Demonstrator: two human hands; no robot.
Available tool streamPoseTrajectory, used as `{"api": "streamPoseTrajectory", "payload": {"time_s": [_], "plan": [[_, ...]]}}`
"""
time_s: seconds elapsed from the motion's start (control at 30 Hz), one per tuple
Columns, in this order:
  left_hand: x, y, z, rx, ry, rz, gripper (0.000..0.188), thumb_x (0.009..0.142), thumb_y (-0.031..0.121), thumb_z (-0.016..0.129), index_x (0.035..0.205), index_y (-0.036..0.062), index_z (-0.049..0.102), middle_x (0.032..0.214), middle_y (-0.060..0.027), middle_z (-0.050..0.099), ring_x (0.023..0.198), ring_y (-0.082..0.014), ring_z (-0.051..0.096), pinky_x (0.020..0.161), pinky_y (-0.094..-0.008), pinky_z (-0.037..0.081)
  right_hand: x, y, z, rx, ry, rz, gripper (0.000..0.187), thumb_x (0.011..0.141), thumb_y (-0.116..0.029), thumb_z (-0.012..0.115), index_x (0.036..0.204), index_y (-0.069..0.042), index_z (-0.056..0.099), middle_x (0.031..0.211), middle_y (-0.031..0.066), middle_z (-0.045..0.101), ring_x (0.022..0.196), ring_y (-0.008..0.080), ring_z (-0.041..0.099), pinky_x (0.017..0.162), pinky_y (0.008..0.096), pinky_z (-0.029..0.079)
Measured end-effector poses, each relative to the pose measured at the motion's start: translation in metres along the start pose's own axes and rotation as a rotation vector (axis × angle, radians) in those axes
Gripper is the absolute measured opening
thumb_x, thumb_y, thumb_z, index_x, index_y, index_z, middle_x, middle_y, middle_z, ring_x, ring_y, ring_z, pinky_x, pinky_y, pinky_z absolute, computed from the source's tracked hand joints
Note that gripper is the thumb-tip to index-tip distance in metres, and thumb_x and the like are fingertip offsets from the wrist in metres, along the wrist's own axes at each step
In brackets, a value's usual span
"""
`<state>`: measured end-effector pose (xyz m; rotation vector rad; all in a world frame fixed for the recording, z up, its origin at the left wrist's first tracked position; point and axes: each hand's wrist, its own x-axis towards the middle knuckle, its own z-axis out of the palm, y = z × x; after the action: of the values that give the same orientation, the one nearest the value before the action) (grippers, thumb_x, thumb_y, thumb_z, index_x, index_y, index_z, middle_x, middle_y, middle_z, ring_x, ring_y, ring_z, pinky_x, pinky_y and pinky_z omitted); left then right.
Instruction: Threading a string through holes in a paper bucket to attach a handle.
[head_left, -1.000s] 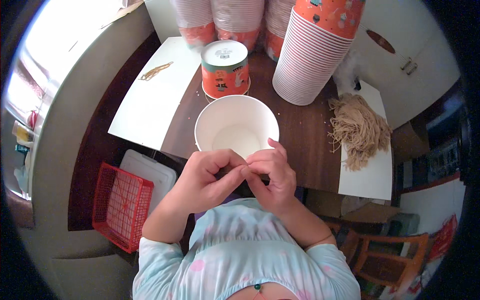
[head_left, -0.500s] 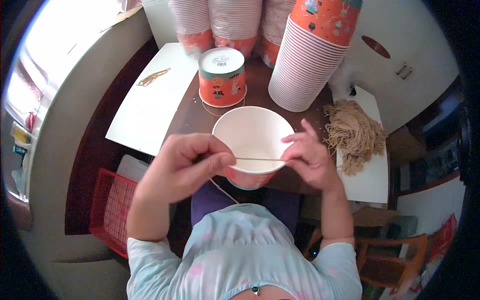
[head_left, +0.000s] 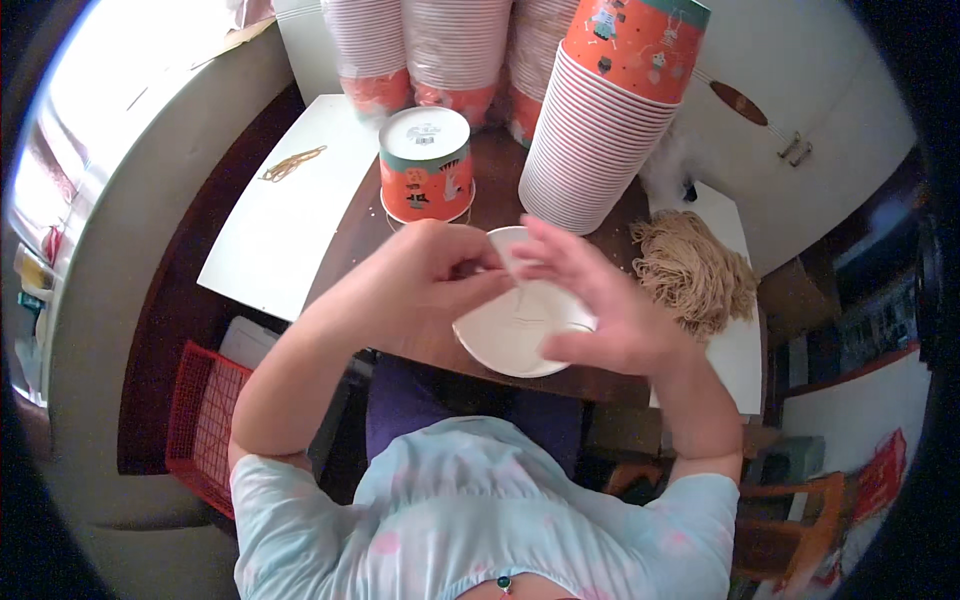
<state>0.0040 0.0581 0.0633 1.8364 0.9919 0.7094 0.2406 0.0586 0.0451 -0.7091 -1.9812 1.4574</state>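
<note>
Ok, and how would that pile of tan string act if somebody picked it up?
The pile of tan string would probably hang floppy, since its strands curve loosely. It looks apt to tangle, as many loops cross one another. It seems unlikely to roll, being a slumped, uneven heap.

Table [head_left: 500,170] layout. Centre, near edge: a tub [head_left: 500,345], with the left hand [head_left: 450,265] over its left side and the right hand [head_left: 610,310] over its right. Behind it, to the left, an upturned tub [head_left: 425,175]; to the right, a tall stack [head_left: 600,145]. Back: three stacks [head_left: 455,50] side by side. Left: a board [head_left: 260,235] bearing cords [head_left: 293,164]. Right: a second board [head_left: 738,360] bearing yarn [head_left: 693,270]. Below table level: a basket [head_left: 208,425], left; a chair [head_left: 815,530], right.
</note>
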Motion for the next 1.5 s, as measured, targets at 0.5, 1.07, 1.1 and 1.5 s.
{"api": "streamPoseTrajectory", "payload": {"time_s": [0.5,1.07,1.1,1.5], "plan": [[-0.021,-0.043,-0.003,-0.302,-0.03,-0.12,0.024,0.09,0.021,0.065,0.081,-0.0011,0.062,0.065,0.0055,0.054,0.06,-0.0033,0.048,0.053,-0.0224,0.039,-0.005,0.011,-0.007,-0.945,0.106,-0.048,0.033,0.079,-0.016,0.068,0.107,0.001,0.062,0.111,0.0122,0.057,0.101,0.0192,0.057,0.087,0.0384,0.045],[-0.012,-0.023,0.004,-0.513,-0.064,-0.224,0.017,0.088,0.016,0.067,0.086,-0.0011,0.065,0.074,0.0005,0.062,0.067,-0.0058,0.056,0.061,-0.0205,0.046,0.014,-0.001,0.043,-0.567,0.378,-0.195,0.006,0.081,-0.002,0.069,0.087,-0.002,0.068,0.075,0.0066,0.064,0.067,0.0101,0.06,0.058,0.024,0.046],[-0.011,-0.021,0.004,-0.514,-0.071,-0.226,0.017,0.088,0.016,0.067,0.086,-0.0011,0.065,0.074,0.0005,0.062,0.067,-0.0058,0.056,0.061,-0.0205,0.046,0.014,-0.002,0.042,-0.567,0.382,-0.189,0.006,0.081,-0.002,0.069,0.087,-0.002,0.068,0.075,0.0066,0.064,0.067,0.0101,0.06,0.058,0.024,0.046],[0.001,0.002,-0.016,-0.525,0.046,-0.11,0.012,0.086,0.01,0.068,0.092,-0.0003,0.066,0.078,-0.0064,0.067,0.069,-0.0111,0.063,0.063,-0.0233,0.05,0.031,-0.02,0.019,-0.494,0.395,-0.31,0.009,0.082,-0.002,0.069,0.09,-0.002,0.071,0.064,-0.0004,0.06,0.054,0.0031,0.048,0.049,0.0207,0.038]]}}
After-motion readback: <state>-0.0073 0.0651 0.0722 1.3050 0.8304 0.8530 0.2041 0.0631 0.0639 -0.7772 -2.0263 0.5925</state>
